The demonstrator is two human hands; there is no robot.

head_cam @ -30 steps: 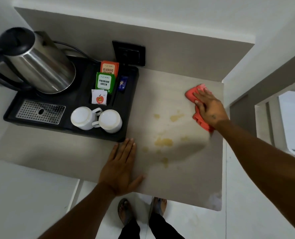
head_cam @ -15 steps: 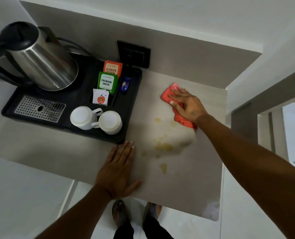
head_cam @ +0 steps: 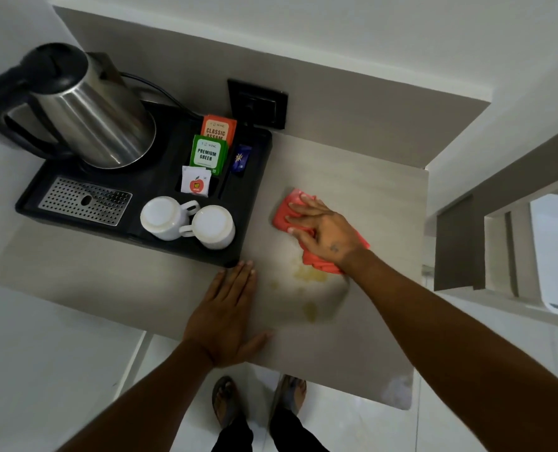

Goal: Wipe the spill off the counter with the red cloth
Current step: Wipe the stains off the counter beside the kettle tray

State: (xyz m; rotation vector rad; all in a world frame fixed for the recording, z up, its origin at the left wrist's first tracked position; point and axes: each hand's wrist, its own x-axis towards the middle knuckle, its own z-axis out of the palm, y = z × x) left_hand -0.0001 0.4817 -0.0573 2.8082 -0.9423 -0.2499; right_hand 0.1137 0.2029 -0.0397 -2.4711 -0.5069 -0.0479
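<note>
The red cloth point(head_cam: 285, 213) lies flat on the beige counter point(head_cam: 378, 207), just right of the black tray. My right hand point(head_cam: 325, 234) presses down on it with fingers spread, covering its middle. Yellowish spill patches point(head_cam: 310, 275) sit on the counter right below the cloth, with a smaller one point(head_cam: 310, 310) nearer the front edge. My left hand point(head_cam: 227, 316) rests palm down on the counter near its front edge, fingers together, holding nothing.
A black tray point(head_cam: 255, 190) at the left holds a steel kettle point(head_cam: 88, 112), tea sachets point(head_cam: 207, 154), two upturned white cups point(head_cam: 186, 223) and a drip grate point(head_cam: 85, 201). A black wall socket point(head_cam: 257, 104) sits behind. The counter ends at right and front; my feet show below.
My right hand has slid the red cloth leftward and toward me, from the counter's far right edge onto the upper part of the spill. My left hand has stayed put.
</note>
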